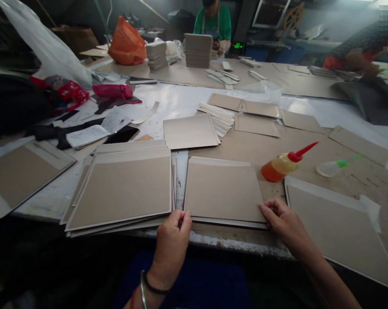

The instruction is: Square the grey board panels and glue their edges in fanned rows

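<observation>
A small stack of grey-brown cardboard sheets (224,191) lies at the table's near edge in front of me. My left hand (172,240) is curled closed and pinches the stack's near left corner. My right hand (282,219) has its fingers bent and pressed on the stack's near right corner. A taller stack of the same sheets (124,189) lies just to the left, touching nothing of my hands.
An orange glue bottle with a red nozzle (282,165) and a clear one with a green nozzle (333,167) lie to the right. More sheets (338,229) lie far right, a phone (122,135) and papers left. Other people work at the far side (213,21).
</observation>
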Demonstrator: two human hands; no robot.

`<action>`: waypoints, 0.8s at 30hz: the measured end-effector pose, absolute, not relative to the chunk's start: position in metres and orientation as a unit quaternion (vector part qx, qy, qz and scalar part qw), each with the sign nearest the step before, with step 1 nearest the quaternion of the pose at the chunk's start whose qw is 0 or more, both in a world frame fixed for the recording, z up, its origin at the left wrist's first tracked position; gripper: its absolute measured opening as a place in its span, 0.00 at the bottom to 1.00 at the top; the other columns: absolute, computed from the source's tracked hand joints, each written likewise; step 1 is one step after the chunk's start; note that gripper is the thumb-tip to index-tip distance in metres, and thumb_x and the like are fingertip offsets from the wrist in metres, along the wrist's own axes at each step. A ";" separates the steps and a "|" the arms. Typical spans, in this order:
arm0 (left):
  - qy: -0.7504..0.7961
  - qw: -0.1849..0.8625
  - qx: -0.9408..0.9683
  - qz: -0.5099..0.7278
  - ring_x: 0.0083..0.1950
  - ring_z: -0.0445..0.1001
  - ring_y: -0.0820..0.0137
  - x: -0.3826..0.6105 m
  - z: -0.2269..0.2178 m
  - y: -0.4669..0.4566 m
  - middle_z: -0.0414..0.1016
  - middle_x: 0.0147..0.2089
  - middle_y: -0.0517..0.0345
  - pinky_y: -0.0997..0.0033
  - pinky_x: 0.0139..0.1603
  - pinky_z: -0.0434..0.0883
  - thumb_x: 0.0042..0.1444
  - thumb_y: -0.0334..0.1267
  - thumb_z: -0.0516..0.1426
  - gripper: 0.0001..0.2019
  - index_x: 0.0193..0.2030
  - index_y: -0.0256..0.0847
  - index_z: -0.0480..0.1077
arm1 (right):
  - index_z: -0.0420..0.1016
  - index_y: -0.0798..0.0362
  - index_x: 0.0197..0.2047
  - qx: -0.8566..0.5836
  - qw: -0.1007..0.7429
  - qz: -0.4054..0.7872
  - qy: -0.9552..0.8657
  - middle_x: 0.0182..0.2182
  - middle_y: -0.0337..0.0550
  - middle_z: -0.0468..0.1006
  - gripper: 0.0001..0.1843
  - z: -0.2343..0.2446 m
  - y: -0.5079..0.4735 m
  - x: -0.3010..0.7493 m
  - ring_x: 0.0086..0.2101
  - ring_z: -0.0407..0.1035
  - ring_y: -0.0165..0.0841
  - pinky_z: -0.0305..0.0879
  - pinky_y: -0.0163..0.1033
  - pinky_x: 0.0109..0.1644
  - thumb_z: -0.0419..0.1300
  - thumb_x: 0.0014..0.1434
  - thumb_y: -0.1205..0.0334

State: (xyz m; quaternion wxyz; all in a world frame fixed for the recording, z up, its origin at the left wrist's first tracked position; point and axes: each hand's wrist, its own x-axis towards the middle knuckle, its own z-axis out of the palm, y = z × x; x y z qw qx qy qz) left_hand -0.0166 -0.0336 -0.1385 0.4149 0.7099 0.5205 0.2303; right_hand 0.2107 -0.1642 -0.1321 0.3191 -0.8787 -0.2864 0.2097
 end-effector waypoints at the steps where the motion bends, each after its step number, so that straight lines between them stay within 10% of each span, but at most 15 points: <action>1: 0.520 0.407 0.715 0.230 0.18 0.60 0.74 -0.016 -0.138 -0.033 0.57 0.13 0.66 0.75 0.23 0.57 0.55 0.47 0.49 0.15 0.21 0.42 0.61 | 0.63 0.50 0.29 -0.883 0.312 0.203 -0.287 0.18 0.37 0.67 0.17 -0.132 -0.163 0.211 0.21 0.62 0.32 0.57 0.37 0.26 0.51 0.50 0.44; 19: 0.449 0.282 0.809 0.253 0.22 0.69 0.74 -0.030 -0.142 -0.034 0.69 0.21 0.62 0.77 0.23 0.61 0.58 0.40 0.50 0.11 0.26 0.42 0.64 | 0.65 0.50 0.28 -0.898 0.281 0.174 -0.291 0.20 0.40 0.70 0.18 -0.134 -0.160 0.207 0.22 0.63 0.34 0.57 0.38 0.27 0.50 0.49 0.43; 24: 0.263 0.119 0.882 0.372 0.35 0.72 0.73 -0.049 -0.149 -0.043 0.73 0.32 0.55 0.75 0.40 0.70 0.55 0.28 0.54 0.05 0.39 0.36 0.67 | 0.65 0.51 0.29 -0.894 0.289 0.190 -0.284 0.20 0.39 0.69 0.18 -0.139 -0.162 0.208 0.22 0.63 0.33 0.57 0.38 0.27 0.51 0.50 0.43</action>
